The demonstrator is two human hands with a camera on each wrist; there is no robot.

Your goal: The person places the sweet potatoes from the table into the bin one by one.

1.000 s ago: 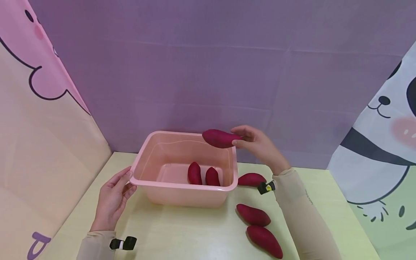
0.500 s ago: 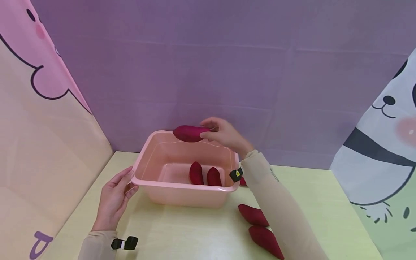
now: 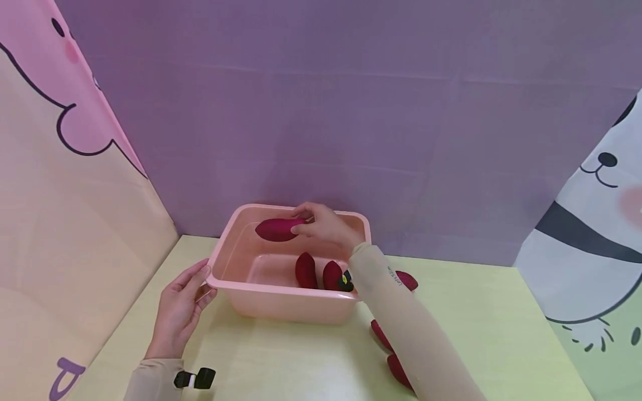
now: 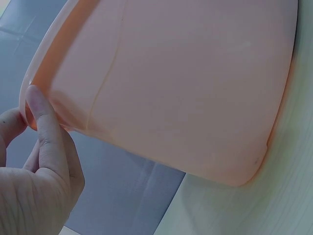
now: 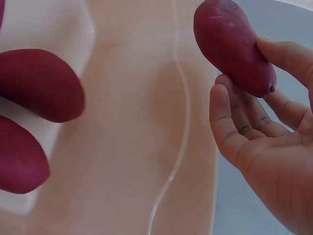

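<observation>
My right hand (image 3: 323,225) pinches one end of a purple-red sweet potato (image 3: 276,229) between thumb and fingers, over the back part of a pink plastic basin (image 3: 291,303). In the right wrist view the held sweet potato (image 5: 234,49) points its stem end toward the palm. Two more sweet potatoes, one on the left (image 3: 305,271) and one on the right (image 3: 331,274), lie side by side on the basin floor. My left hand (image 3: 180,303) grips the basin's left front rim corner; the left wrist view shows the thumb lying over the rim (image 4: 30,81).
To the right of the basin, several sweet potatoes lie on the pale wooden table (image 3: 481,317), one near the back (image 3: 407,280) and others partly hidden beneath the right sleeve (image 3: 406,312). A purple cloth (image 3: 321,111) hangs behind; printed panels stand at both sides.
My right hand has carried the sweet potato leftward from the basin's right back rim, then down into its opening. My left hand keeps its grip on the rim.
</observation>
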